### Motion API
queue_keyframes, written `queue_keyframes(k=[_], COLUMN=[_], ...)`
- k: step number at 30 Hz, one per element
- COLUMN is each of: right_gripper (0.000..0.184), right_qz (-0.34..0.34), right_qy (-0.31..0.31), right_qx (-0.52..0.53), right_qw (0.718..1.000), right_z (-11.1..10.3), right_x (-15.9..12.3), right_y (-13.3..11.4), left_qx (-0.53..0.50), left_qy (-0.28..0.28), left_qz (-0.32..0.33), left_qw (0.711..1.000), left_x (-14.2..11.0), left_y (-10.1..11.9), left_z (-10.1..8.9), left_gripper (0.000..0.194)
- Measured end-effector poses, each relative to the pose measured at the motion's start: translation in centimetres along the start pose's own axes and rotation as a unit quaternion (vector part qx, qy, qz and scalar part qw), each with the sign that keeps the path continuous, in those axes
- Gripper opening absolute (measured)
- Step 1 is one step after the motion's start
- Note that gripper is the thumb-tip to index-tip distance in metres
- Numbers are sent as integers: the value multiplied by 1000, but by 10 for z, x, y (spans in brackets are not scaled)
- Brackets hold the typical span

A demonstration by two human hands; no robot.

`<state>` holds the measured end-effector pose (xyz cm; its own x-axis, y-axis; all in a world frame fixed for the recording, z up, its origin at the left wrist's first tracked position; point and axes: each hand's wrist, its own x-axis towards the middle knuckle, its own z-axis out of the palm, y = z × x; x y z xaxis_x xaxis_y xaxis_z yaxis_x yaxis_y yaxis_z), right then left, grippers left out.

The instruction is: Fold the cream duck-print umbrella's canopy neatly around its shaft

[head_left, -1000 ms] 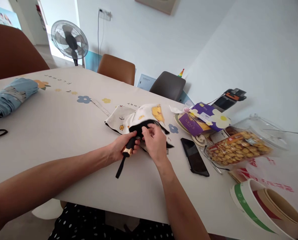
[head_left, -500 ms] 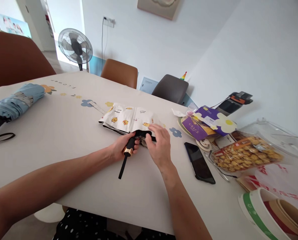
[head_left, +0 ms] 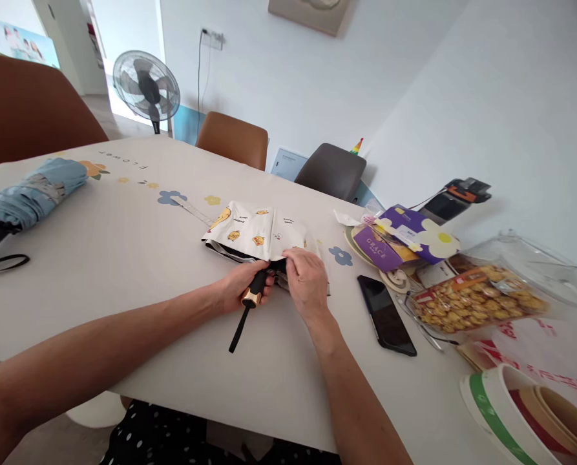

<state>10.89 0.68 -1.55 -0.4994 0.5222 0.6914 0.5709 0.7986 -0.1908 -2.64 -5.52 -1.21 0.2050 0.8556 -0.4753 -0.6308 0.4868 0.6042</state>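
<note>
A folded white umbrella [head_left: 254,234] with yellow cartoon prints lies on the table [head_left: 123,258] in front of me. My left hand [head_left: 240,289] is closed round its black handle with the gold ring; a black wrist strap [head_left: 237,328] trails toward me. My right hand [head_left: 307,284] rests on the canopy's near edge just right of the handle, fingers curled and pinching the fabric.
A black phone [head_left: 386,315] lies right of my hands. Beyond it sit purple packets [head_left: 404,236], a clear snack bag [head_left: 477,300] and stacked bowls [head_left: 525,413]. A blue folded umbrella [head_left: 26,200] lies far left. Chairs [head_left: 234,139] and a fan [head_left: 146,87] stand behind the table.
The canopy, loose with its black underside showing a second ago, now lies flatter, white side up. My right hand has drawn in close beside the handle. The left hand's grip stayed.
</note>
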Motion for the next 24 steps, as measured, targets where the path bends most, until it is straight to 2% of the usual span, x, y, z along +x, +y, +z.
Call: queue_keyframes(k=[2, 6, 11, 14, 18, 21, 24], right_gripper=[21, 21, 22, 21, 16, 10, 13], right_qz=[-11, -41, -33, -27, -27, -47, -49], right_qy=[2, -41, -55, -35, -2, -49, -84], right_qx=[1, 1, -4, 7, 52, 58, 63], right_qw=[1000, 998, 998, 999, 998, 996, 993], right_z=[-2, -2, 1, -1, -10, -16, -14], right_x=[1, 0, -2, 0, 4, 6, 5], right_y=[2, 1, 0, 0, -3, -3, -2], left_qx=[-6, 1, 14, 18, -6, -20, -18], left_qy=[-7, -24, -16, 8, 4, -22, -25], left_qz=[-4, 21, 20, 5, 6, 4, 9], left_qw=[1000, 1000, 1000, 1000, 1000, 1000, 999], left_x=[0, -2, -2, -1, 1, 3, 3], left_y=[0, 0, 1, 2, 3, 4, 4], left_z=[-2, -3, -2, -2, -5, -7, -8], left_gripper=[18, 11, 27, 30, 30, 30, 30])
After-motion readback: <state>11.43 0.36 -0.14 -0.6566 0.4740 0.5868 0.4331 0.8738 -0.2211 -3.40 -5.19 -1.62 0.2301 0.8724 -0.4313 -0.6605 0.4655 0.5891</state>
